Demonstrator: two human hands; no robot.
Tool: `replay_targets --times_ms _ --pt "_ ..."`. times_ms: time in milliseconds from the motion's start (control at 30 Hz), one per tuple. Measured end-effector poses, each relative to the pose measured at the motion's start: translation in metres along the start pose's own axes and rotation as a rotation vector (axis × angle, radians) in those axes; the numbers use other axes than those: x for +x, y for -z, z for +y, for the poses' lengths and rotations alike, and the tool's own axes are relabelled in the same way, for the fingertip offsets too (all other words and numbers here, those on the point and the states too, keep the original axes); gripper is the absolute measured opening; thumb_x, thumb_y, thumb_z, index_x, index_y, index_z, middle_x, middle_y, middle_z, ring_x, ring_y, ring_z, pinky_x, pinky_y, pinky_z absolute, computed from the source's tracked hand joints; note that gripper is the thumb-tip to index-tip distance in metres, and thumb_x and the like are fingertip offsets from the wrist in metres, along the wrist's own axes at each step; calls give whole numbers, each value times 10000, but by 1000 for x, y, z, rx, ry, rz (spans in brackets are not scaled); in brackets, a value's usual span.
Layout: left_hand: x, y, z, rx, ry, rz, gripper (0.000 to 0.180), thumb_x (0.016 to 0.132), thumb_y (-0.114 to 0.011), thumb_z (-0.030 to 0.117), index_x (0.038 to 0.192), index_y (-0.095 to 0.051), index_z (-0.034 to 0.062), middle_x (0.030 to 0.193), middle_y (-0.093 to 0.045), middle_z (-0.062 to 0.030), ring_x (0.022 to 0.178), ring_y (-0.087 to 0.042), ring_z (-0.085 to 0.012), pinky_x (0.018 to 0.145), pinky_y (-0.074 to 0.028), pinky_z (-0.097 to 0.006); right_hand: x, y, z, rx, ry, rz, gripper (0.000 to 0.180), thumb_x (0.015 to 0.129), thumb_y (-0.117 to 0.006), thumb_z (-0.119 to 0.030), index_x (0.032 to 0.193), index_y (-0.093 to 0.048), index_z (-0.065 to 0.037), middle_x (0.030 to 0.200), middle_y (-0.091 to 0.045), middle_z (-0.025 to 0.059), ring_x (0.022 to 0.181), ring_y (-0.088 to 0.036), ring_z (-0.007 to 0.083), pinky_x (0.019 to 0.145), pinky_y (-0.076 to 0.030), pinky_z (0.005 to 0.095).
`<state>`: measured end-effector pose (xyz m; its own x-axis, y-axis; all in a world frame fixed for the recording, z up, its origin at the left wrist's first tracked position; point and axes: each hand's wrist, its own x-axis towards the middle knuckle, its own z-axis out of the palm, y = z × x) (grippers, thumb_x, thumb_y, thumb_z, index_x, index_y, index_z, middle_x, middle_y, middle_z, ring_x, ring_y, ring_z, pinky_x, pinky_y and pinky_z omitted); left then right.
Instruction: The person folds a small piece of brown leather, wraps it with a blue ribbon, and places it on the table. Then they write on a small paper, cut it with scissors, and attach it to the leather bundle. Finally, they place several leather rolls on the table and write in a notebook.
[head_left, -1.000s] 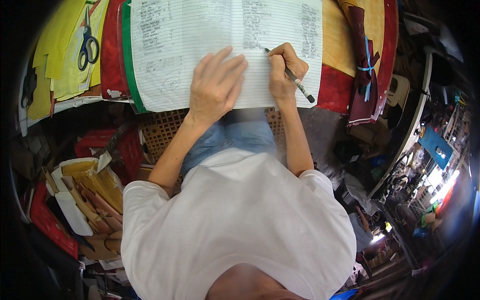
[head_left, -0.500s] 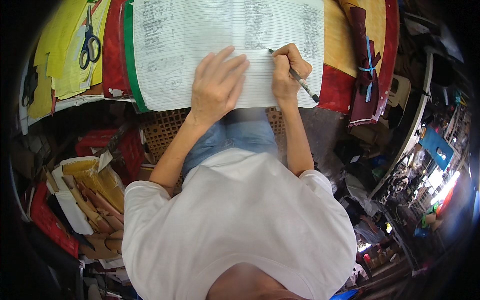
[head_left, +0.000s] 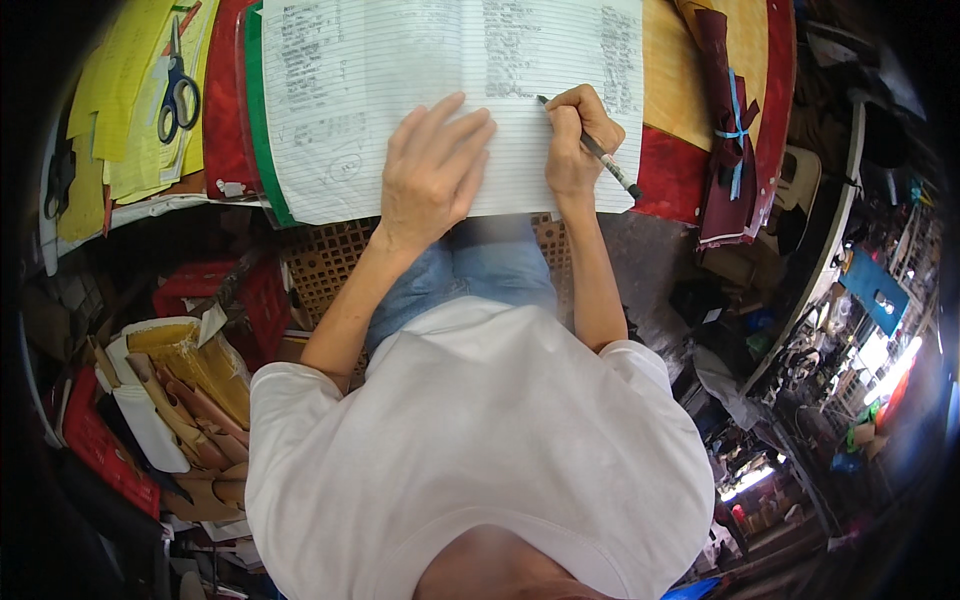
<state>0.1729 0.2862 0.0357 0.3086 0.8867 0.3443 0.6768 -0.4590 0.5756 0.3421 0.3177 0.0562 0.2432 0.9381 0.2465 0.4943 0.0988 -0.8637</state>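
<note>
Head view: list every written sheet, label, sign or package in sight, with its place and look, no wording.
Lined notebook: open on the table, white ruled pages, handwritten columns, green edge; left hand flat on it, right hand holding a pen.
Yellow paper sheets: far left, stacked, scissors on top.
Blue rectangular sign: right, tilted; too small to tell more.
</note>
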Motion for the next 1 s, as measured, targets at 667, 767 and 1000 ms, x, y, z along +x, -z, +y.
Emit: replay_targets --times_ms 667,767,1000 --pt "0 -1 0 -6 6 0 290 889 -661 154 1175 -705 142 1209 -666 17 1283 -513 -209 1122 -288 -390 -1 -1 2 -15 -29 47 118 777 -505 30 675 -555 0 510 -531 101 416 -490 153 432 -369 314" --pt "-1 0 -1 -10 12 1 291 890 -660 151 1177 -704 144 1211 -665 18 1283 -512 -206 1124 -285 -389 -1 0 1 13 -16 64 122 778 -498 28 674 -557 3 509 -530 99 411 -483 152 429 -367 313" --pt "-1 0 -1 -20 6 -3 288 891 -657 148 1175 -704 132 1210 -666 15 1282 -512 -207 1127 -282 -389 -2 0 -1 1 -46 70 135 780 -478 21 668 -552 6 514 -527 101 429 -489 154 444 -376 320"
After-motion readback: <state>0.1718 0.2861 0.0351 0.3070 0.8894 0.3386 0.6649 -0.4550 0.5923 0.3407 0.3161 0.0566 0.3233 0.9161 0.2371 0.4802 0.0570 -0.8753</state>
